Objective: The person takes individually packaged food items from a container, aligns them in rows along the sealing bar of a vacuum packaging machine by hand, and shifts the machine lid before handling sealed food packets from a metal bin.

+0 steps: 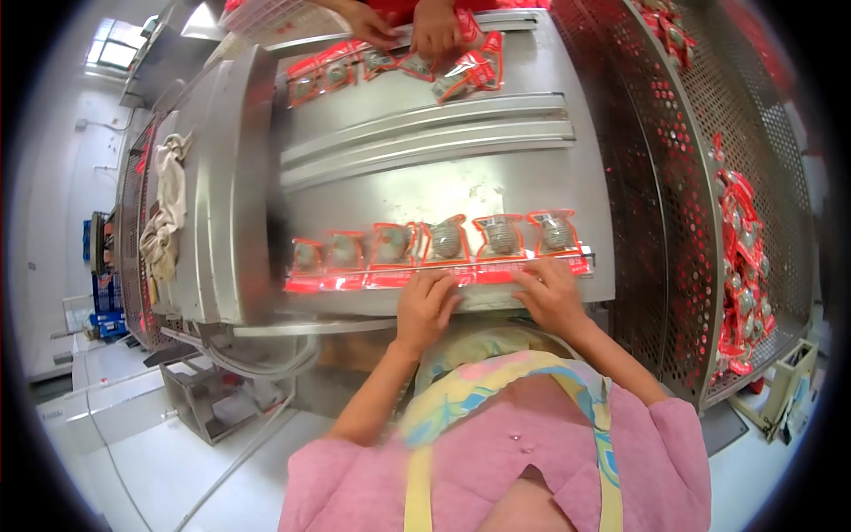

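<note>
A row of several red-edged clear plastic pouches [444,239] lies on the metal bed in front of me, each with a dark, rounded food-like piece inside. Their red ends lie side by side along the near bar. My left hand [427,306] has its bent fingers closed at the red edge of a pouch in the middle of the row. Farther right, my right hand [551,293] grips the red edge under the last pouches [556,232], its thumb on the near side. Both sets of fingertips are partly hidden.
Opposite me, another person's hands [434,28] handle more pouches [337,71] on the far side. Metal rails [425,133] cross the bed between us. A perforated metal bin [691,177] holds pouches at right. A cloth [166,208] hangs over the left side.
</note>
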The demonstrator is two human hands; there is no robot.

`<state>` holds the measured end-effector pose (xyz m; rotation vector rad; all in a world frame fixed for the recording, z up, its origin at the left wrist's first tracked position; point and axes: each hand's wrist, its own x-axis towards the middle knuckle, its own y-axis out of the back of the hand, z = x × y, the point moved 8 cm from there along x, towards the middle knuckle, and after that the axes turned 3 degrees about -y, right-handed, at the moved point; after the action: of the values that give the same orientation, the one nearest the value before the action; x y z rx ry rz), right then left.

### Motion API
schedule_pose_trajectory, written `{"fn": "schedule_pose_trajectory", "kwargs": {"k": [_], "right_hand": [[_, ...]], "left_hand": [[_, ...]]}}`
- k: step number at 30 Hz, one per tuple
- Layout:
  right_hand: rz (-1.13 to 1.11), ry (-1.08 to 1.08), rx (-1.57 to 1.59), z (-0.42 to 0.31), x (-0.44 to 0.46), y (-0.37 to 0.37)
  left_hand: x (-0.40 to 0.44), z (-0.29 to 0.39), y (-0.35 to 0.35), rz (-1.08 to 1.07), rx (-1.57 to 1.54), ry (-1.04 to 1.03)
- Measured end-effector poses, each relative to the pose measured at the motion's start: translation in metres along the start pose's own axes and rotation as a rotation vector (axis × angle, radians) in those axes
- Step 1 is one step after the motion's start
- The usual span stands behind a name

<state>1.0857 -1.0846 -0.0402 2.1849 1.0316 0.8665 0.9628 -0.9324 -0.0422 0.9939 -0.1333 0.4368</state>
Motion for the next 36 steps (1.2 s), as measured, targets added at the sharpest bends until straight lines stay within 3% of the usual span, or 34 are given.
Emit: {"fn": "schedule_pose_trajectory", "kwargs": {"k": [6,9,21,26,31,36], "right_hand": [[0.058,-0.004,-0.010,0.001,-0.016,0.004],[0.059,0.002,-0.015,-0.002,-0.019,0.005],[0.046,-0.040,-0.002,-0.013,-0.035,0.004],[0.102,-0.202,0.047,-0.030,-0.048,-0.004],[0.080,-0.258,0.145,-0.058,-0.062,-0.034],[0.072,-0.245,0.135,-0.078,-0.064,-0.044]], "left_hand": [[-0.025,-0.048,0.049,0.152,0.302,0.132],[-0.038,-0.072,0.047,0.054,0.341,0.152],[-0.049,-0.062,0.050,0.145,0.301,0.100],[-0.055,-0.061,0.078,0.221,0.253,0.076],[-0.075,-0.108,0.113,0.297,0.374,0.148],[-0.089,-0.139,0.107,0.197,0.304,0.132]]}}
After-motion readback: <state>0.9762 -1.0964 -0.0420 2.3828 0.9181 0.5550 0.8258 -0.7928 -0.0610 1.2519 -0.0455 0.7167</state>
